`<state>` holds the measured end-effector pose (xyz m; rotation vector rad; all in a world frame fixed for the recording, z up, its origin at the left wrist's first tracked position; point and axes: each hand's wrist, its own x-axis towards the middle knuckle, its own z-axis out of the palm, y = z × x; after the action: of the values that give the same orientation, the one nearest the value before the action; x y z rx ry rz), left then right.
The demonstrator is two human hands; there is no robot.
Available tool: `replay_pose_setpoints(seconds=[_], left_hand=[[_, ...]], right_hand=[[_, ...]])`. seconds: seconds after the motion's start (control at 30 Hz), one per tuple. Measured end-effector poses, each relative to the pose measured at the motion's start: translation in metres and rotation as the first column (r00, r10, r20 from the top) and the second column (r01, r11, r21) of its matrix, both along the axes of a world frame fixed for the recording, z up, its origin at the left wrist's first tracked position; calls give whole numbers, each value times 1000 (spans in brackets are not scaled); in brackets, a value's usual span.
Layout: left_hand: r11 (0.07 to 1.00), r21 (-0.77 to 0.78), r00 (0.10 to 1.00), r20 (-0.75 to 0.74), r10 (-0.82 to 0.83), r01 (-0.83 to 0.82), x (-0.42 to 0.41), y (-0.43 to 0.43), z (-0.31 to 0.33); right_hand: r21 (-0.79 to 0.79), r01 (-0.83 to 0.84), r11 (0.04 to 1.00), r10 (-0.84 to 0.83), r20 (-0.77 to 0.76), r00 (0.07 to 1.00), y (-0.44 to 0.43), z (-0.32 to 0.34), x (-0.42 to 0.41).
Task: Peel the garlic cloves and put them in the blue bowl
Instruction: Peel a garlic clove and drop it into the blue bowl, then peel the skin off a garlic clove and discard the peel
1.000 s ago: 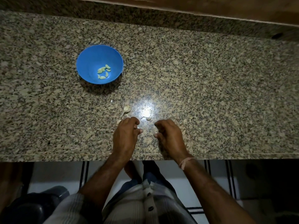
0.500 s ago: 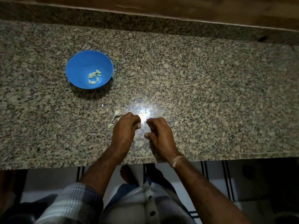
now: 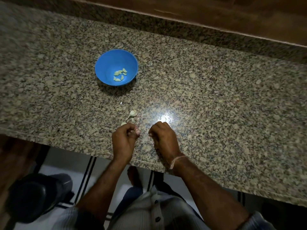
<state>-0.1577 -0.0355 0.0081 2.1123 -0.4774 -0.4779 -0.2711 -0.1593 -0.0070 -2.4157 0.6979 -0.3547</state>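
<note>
The blue bowl [image 3: 106,63] stands on the granite counter [image 3: 216,97] with several peeled garlic cloves [image 3: 120,74] lying in it. An unpeeled garlic piece [image 3: 132,113] with a thin stem lies on the counter between the bowl and my hands. Another pale clove [image 3: 123,124] lies just beyond my left knuckles. My left hand [image 3: 123,140] has its fingers curled, and the fingertips pinch a small garlic clove [image 3: 137,131]. A short gap to the right, my right hand [image 3: 163,138] is curled too; what its fingertips hold is too small to tell.
A tiny white skin scrap [image 3: 121,103] lies below the bowl. The counter's front edge [image 3: 83,149] runs just under my wrists. A raised granite ledge and wooden wall [image 3: 216,17] bound the far side. A dark round object [image 3: 33,196] sits on the floor at lower left.
The view has swung, so the bowl now appears nearer the middle. My hands have drawn slightly apart, from almost touching to a short gap between them.
</note>
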Motion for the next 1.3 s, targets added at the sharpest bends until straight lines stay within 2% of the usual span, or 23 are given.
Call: replay_pose_setpoints(seconds=[0.07,0.13,0.17,0.23,0.3,0.4,0.5,0.6,0.77,0.9,0.97,1.07,1.3], left_hand=[[999,-4,999,-38,34,-34,-2,-2,2],[997,-26,995,-80,66,-68,-4,0,5],[995,-34,991,-100,86,-90,-5,3,6],[988,-33,980,-142,142,-148,-4,13,9],[977,-32,967,-156,203,-210,0,30,12],[943,-74,936,-168,308,-324,14,74,20],[881,-100,883,-146,447,-462,26,140,30],[798,-99,802,-148,578,-594,33,231,24],[637,-120,647,-184,740,-762,33,411,3],[531,-59,533,-142,834,-845,21,537,-11],[513,0,509,-122,852,-858,21,581,-15],[510,42,501,-132,856,-859,32,629,-16],[464,105,444,-171,880,-880,73,693,-34]], right_hand=[[9,-8,1000,8,-59,998,1,4,1],[187,92,978,-80,-68,994,4,7,1],[377,174,910,-163,-62,985,6,13,3],[688,254,680,-249,-110,962,8,20,12],[831,241,501,-233,-139,963,16,30,27],[920,191,344,-185,-133,974,58,51,59],[974,133,184,-50,-126,991,124,57,96],[989,102,102,95,-112,989,211,48,133],[994,42,103,291,-70,954,386,31,180],[996,35,85,429,-68,901,511,13,188],[996,54,69,465,-80,882,554,11,190],[990,93,104,482,-132,866,600,8,194],[970,165,179,523,-236,819,655,-25,247]])
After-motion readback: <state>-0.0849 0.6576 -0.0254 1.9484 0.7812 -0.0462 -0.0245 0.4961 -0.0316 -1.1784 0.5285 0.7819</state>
